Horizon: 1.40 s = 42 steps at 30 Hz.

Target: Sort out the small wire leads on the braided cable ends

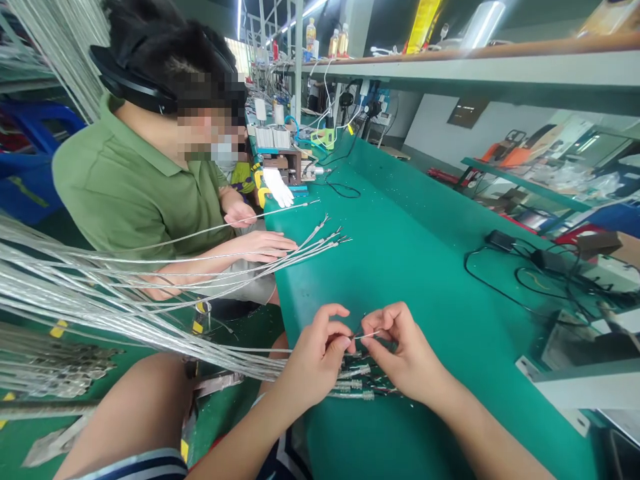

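Over the green bench top [400, 253], my left hand [323, 353] pinches the stripped end of a cable, thumb against fingers. Facing it, my right hand [397, 343] has thumb and forefinger closed on a thin white wire [369, 335] that stretches between both hands. Below my hands lie several cable ends [357, 385] with clear, ridged sleeves and loose fine wires. The grey-white cables [225, 347] run from the left under my left forearm. Just how the left fingertips grip the cable is hidden.
At my left sits a co-worker in a green shirt [130, 180], one hand [265, 247] on a second group of cables [320, 247]. A white glove [278, 188] lies near a small bench machine [287, 160]. Black adapters [500, 241] with cords are at right, beneath a long shelf [475, 73].
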Available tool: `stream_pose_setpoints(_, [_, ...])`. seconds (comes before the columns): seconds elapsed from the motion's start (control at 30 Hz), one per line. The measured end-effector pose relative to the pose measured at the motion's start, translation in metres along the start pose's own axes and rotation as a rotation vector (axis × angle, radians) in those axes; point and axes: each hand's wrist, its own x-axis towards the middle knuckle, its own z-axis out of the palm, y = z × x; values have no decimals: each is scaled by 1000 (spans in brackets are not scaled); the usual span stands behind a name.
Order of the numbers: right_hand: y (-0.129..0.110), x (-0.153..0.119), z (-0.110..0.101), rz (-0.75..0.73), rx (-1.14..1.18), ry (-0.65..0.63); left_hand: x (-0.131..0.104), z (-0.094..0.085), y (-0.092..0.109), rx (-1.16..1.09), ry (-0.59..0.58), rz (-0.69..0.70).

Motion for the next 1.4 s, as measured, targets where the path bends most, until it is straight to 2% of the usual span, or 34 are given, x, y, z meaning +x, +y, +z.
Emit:
stream_pose_setpoints(0.2, [-7, 0, -9, 15, -83, -88, 0, 1, -1, -31, 10, -45])
stream_pose_setpoints(0.47, [-2, 1, -9, -51, -96, -16, -1, 0, -2, -47, 25, -27])
stream_pose_setpoints(0.53, [1, 3, -16, -76, -102, 41, 0, 0, -2, -57, 41, -19])
stream_pose_setpoints(0.67, [2, 6, -39, -148, -53, 236, 2, 1, -3, -98, 79, -26])
stream_pose_setpoints(0.77, [-3, 9, -47, -137, -4, 280, 3, 2, -4, -118, 95, -27])
stream_pose_setpoints(1.03, [3, 15, -32, 119, -149, 65, 0, 1, -5, -91, 101, -28])
stream_pose_setpoints(1.2, [-4, 18, -32, 109, -100, -99, 0, 0, -3, -50, 85, -12])
stream_pose_setpoints(1.4, [-9, 18, -34, 140, -19, -120, 0, 1, -3, -31, 105, -3])
